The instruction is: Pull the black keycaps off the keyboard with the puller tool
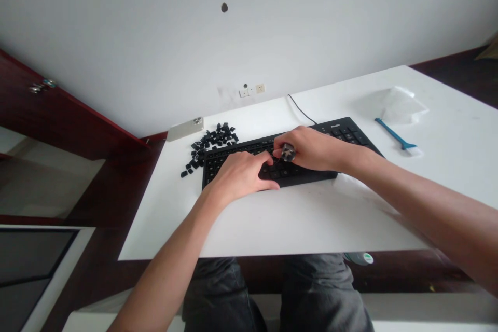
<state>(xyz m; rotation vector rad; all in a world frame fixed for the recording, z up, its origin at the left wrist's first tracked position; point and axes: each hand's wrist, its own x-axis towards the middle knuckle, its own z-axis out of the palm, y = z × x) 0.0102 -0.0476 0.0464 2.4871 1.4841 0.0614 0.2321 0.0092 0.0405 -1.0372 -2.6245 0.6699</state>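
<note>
A black keyboard [307, 176] lies on the white table, turned slightly. Its left part shows bare key sockets, while keycaps still sit on the right part. My left hand [241, 174] rests over the left and middle of it, thumb and index finger apart, thumb by the front edge. Beside it, my right hand [305, 148] is closed around a screwdriver-like tool [288, 152], whose dark, star-patterned handle end faces me. Its tip is hidden near the keys. Loose black keycaps [218, 137] are scattered at the keyboard's left end.
Behind the keycaps lies a phone [187, 128]. A blue brush [395, 134] and a clear plastic bag [404, 105] lie to the right on the white table [272, 228]. The keyboard cable [301, 110] runs toward the wall. A bottle [360, 258] shows below the front edge.
</note>
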